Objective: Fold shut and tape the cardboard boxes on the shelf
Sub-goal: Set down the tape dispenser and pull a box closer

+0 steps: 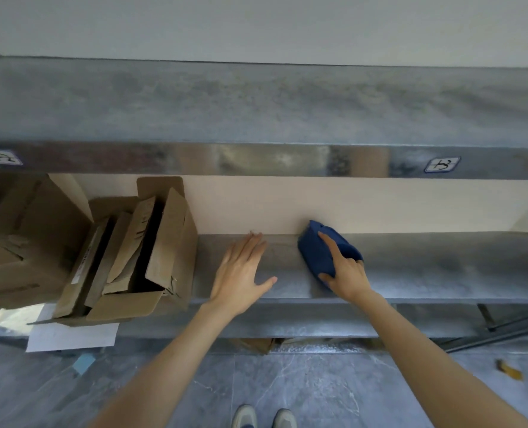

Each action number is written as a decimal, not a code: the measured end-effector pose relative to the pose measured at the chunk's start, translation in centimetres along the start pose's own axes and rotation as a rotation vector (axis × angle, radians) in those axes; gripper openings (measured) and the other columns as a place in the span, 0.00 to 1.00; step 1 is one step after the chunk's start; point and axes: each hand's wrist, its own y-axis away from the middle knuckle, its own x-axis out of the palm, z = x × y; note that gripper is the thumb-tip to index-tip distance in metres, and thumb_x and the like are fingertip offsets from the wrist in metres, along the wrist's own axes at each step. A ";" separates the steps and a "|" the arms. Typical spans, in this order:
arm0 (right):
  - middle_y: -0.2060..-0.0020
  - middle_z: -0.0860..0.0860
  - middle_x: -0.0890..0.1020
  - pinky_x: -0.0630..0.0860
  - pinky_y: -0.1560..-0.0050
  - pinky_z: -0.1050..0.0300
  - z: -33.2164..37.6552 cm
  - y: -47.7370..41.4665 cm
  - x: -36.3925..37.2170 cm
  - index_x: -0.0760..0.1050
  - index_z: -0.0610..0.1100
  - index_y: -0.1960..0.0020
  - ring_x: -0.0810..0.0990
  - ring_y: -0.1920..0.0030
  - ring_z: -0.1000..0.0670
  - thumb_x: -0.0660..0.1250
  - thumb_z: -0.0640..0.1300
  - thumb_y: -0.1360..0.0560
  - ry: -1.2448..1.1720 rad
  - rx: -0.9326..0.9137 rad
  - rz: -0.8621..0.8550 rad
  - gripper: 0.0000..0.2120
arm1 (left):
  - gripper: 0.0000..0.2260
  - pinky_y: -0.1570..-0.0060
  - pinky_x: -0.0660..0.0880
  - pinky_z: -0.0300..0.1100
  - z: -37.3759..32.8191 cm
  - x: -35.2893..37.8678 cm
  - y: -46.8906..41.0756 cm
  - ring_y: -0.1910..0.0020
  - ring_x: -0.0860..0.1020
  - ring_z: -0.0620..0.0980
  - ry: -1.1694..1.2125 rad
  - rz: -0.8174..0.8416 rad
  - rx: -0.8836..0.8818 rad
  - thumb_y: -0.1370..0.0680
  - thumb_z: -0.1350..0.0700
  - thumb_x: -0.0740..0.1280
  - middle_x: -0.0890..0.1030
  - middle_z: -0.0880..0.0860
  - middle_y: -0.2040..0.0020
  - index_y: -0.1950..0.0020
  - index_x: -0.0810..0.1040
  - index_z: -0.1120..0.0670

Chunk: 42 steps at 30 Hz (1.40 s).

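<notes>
An open cardboard box (pixel 163 242) stands at the left of the metal shelf (pixel 442 273), its flaps up and flat cardboard pieces standing inside. A second open box (pixel 18 242) sits farther left, partly cut off by the frame edge. My left hand (pixel 241 273) lies flat and open on the shelf, just right of the first box and apart from it. My right hand (pixel 346 273) grips a blue tape dispenser (pixel 318 254) that rests on the shelf near the back wall, index finger stretched along its top.
An upper shelf (pixel 256 103) overhangs, with labels on its front rail. A white sheet of paper (pixel 71 335) sticks out under the box. Below are a grey tiled floor, my shoes (pixel 264 417), a blue scrap (pixel 83 364) and a yellow scrap (pixel 508 370).
</notes>
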 end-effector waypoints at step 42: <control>0.34 0.51 0.70 0.69 0.38 0.51 16.6 -3.9 -7.9 0.67 0.50 0.30 0.68 0.35 0.48 0.64 0.56 0.21 -0.187 -0.546 -0.197 0.23 | 0.30 0.30 0.64 0.50 3.6 -14.4 5.2 0.29 0.69 0.52 -0.067 -0.412 -0.202 0.23 0.42 0.68 0.71 0.51 0.26 0.25 0.68 0.52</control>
